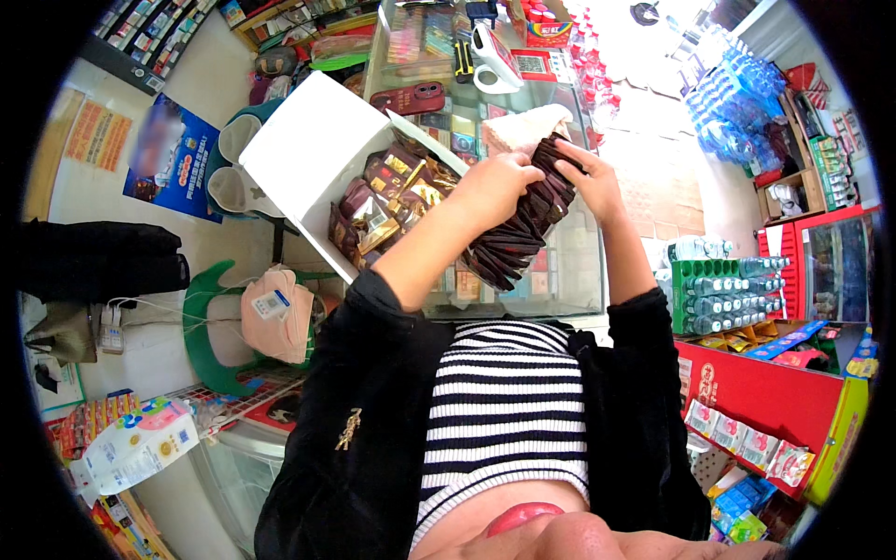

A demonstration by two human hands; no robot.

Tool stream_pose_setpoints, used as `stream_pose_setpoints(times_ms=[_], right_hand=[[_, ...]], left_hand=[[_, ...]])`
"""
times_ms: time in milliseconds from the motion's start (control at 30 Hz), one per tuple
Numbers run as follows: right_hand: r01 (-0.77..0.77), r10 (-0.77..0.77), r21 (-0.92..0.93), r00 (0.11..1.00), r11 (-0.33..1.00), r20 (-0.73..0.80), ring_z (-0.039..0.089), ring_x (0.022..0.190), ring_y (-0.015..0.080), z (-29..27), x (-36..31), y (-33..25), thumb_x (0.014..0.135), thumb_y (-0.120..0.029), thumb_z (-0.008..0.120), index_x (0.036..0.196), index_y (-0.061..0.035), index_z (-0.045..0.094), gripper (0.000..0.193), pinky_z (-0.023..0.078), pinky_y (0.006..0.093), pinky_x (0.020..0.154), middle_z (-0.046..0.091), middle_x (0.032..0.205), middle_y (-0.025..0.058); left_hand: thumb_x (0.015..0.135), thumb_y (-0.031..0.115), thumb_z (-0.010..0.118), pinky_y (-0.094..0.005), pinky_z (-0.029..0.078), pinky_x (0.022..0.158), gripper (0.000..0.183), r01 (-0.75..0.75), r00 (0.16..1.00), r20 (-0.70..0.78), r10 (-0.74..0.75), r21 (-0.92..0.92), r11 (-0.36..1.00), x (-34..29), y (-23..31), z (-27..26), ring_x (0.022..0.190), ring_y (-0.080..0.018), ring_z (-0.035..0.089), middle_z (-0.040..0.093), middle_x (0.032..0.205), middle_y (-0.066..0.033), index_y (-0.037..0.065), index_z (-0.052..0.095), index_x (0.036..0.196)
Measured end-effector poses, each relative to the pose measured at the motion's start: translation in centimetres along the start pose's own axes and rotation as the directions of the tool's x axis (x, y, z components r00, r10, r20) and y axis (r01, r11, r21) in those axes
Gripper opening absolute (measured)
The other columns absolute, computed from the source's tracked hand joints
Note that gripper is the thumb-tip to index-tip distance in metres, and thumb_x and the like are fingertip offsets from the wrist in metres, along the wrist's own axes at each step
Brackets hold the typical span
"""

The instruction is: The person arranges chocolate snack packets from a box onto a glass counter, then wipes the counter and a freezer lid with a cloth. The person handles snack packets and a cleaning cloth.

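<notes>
A row of thin dark brown packets (511, 245) stands on edge across the glass counter. My left hand (493, 189) is closed with its fingertips pinching packets near the far part of the row. At the far right end, my right hand (595, 183) grips the packets, fingers bent over their top edges. Left of the row sits an open white box (313, 140), its lid raised. Inside lie several loose brown and gold packets (392, 191). A pale pink cloth (527, 129) lies just beyond my hands.
The glass counter (571, 271) runs away from me. On it rest a dark red phone (408, 97), a white payment device (496, 61) and a red box of jars (543, 28). Bottled drinks in a green crate (719, 289) stand to the right, and a green stool (207, 327) to the left.
</notes>
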State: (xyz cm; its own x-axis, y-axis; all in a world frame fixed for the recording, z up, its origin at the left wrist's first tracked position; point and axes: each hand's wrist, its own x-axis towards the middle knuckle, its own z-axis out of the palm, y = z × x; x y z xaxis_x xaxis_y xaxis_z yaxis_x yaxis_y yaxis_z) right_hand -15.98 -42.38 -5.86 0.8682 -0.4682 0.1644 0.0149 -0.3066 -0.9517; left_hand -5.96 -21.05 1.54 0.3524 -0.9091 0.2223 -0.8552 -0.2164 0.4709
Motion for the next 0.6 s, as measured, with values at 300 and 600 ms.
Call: stream_pose_setpoints(times_ms=[300, 600], right_hand=[[0.486, -0.464, -0.501, 0.868, 0.716, 0.178, 0.050, 0.139, 0.0328, 2.9, -7.3, -9.6, 0.092, -0.021, 0.072, 0.123, -0.0163, 0.073, 0.032, 0.030, 0.0508, 0.120, 0.066, 0.137, 0.0075], [0.534, -0.348, -0.595, 0.845, 0.601, 0.406, 0.055, 0.124, 0.0261, 5.4, -9.0, -9.9, 0.083, -0.025, 0.077, 0.110, -0.0179, 0.076, 0.028, 0.041, 0.0445, 0.105, 0.068, 0.113, -0.0010]], left_hand=[[0.084, 0.003, 0.073, -0.0409, 0.053, 0.096, 0.035, 0.059, 0.960, -0.278, -0.046, 0.041, 0.997, -6.7, 1.7, -8.8, 0.115, -0.0347, 0.064, 0.066, 0.126, -0.0138, 0.007, 0.070, 0.118], [0.079, 0.012, 0.081, -0.0384, 0.056, 0.086, 0.031, 0.134, 0.968, -0.222, -0.120, 0.048, 0.990, -12.7, 4.1, -9.5, 0.103, -0.0316, 0.068, 0.069, 0.113, -0.0117, 0.006, 0.071, 0.108]])
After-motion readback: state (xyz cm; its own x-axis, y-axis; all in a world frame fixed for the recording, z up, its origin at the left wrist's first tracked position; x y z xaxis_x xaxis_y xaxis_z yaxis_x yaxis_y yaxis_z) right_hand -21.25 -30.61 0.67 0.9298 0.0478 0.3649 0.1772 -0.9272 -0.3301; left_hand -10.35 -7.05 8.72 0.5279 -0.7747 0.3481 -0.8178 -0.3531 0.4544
